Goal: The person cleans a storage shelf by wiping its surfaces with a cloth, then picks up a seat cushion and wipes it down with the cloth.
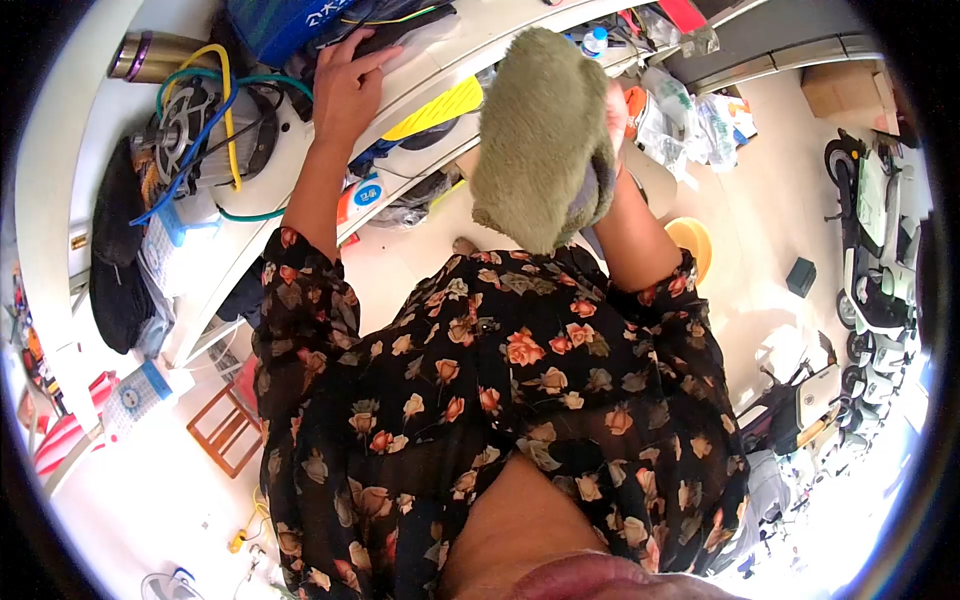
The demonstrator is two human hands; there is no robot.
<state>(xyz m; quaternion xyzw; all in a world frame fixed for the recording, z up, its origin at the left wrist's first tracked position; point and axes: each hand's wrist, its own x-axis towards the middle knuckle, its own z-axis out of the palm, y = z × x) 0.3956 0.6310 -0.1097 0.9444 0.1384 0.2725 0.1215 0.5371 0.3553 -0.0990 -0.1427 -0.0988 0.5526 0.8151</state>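
In the head view, my right hand [616, 115] is closed on an olive-green fuzzy cloth [540, 135]. The cloth hangs in front of my chest, bunched, and hides most of the fingers. Further left, my left hand [348, 85] lies over the white shelf-like table [425, 75] with its fingers apart. Its fingertips are near dark plastic and thin wires beside a blue box [285, 30]; whether they touch these is unclear.
A round metal motor [190, 130] with yellow, blue and green cables sits at left, near a steel flask [160, 57]. Yellow sheet [435, 108] lies below the table edge. A yellow bucket [690, 248] stands on the floor; scooters [870, 220] line the right.
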